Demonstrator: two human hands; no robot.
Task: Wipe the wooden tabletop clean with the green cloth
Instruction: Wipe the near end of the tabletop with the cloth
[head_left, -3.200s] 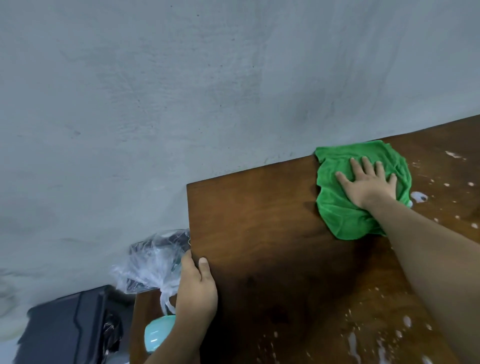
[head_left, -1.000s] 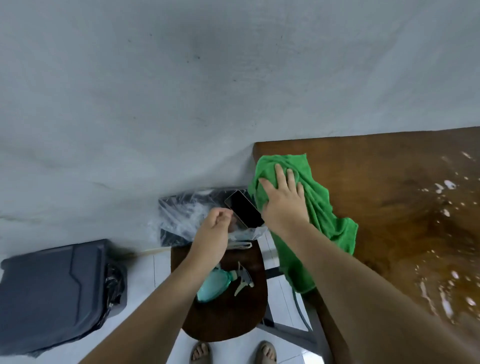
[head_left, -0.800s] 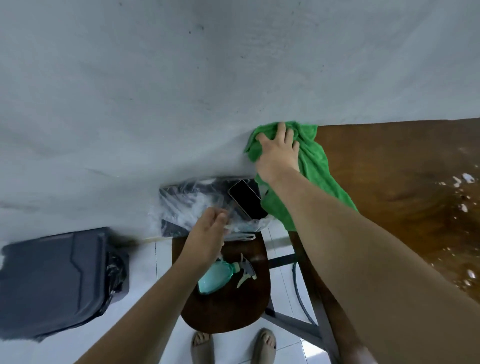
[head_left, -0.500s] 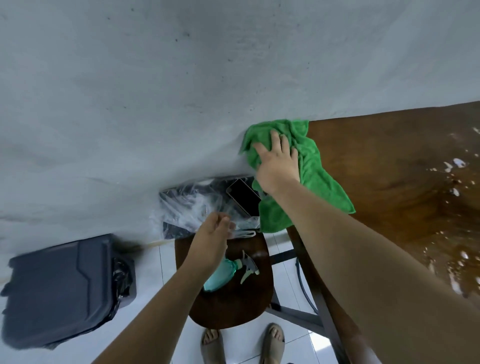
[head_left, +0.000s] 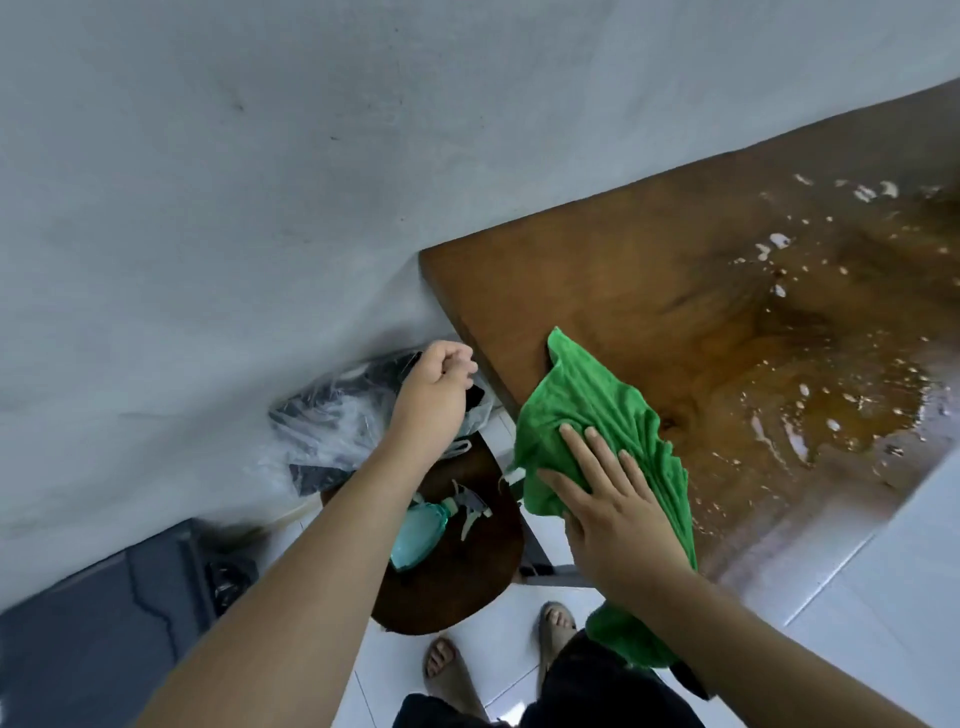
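Observation:
The green cloth (head_left: 597, 410) lies crumpled over the left edge of the wooden tabletop (head_left: 649, 291), near its front corner, and part of it hangs down off the edge. My right hand (head_left: 613, 499) presses flat on the cloth with fingers spread. Wet streaks and white foam specks (head_left: 779, 244) cover the right part of the top. My left hand (head_left: 436, 384) is a loose fist left of the table edge, above a plastic bag, with nothing seen in it.
A clear plastic bag (head_left: 322, 431) with dark contents and a teal spray bottle (head_left: 421, 530) sit on a dark round stool (head_left: 467, 582) left of the table. A dark bin (head_left: 104, 623) stands at lower left. The grey wall (head_left: 260, 156) runs behind. My sandalled feet (head_left: 452, 670) show below.
My right hand slid the cloth from the far-left corner toward me along the left edge. My left hand stayed fisted over the bag, shifting slightly toward the table.

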